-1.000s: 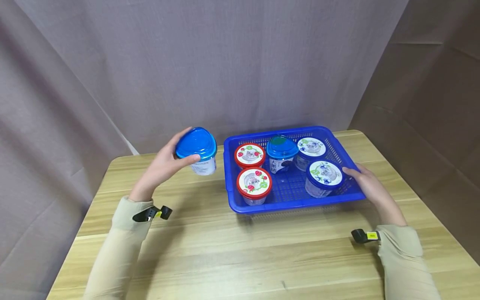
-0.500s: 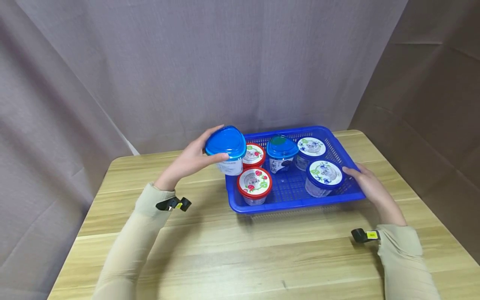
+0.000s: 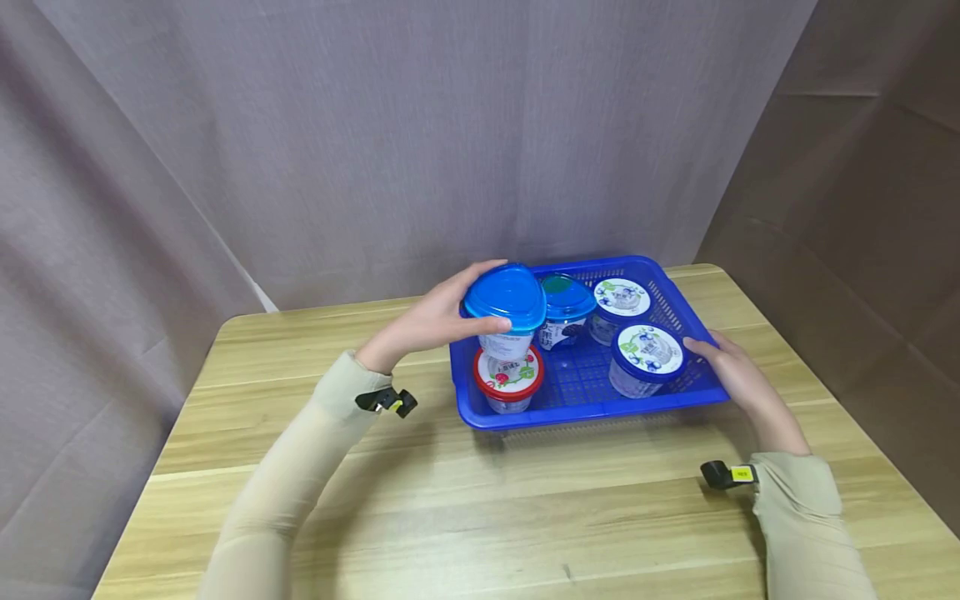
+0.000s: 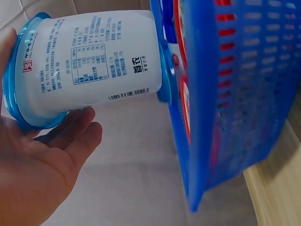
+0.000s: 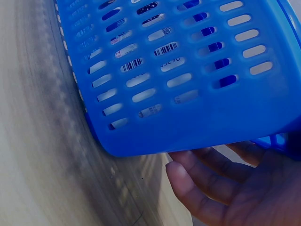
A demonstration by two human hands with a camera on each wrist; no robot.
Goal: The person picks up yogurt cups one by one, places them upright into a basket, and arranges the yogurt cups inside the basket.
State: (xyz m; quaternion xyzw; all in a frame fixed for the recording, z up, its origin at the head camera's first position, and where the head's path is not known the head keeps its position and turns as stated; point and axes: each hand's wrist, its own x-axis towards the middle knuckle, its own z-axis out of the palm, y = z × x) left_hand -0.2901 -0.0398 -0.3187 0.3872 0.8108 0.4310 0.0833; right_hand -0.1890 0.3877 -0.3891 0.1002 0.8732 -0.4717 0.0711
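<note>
My left hand (image 3: 427, 325) grips a yogurt cup with a blue lid (image 3: 506, 293), thumb on the near side and fingers round the far side. The cup hangs over the left part of a blue plastic basket (image 3: 596, 411), overlapping a red-lidded cup (image 3: 510, 387). Its white printed side (image 4: 89, 61) shows in the left wrist view. My right hand (image 3: 742, 379) holds the basket's right rim, thumb on top; the right wrist view shows its fingers (image 5: 211, 179) under the rim. Another red-lidded cup, at the back left of the basket, is hidden behind the held one.
The basket also holds a second blue-lidded cup (image 3: 567, 304) and two cups with dark blue, blueberry-printed lids, one behind (image 3: 622, 297) and one in front (image 3: 648, 354). Everything is on a wooden table (image 3: 465, 517), with a grey curtain (image 3: 480, 125) behind it.
My left hand has carried the blue-lidded yogurt cup rightward, from beside the basket to over its left part. The right hand has stayed on the basket's rim.
</note>
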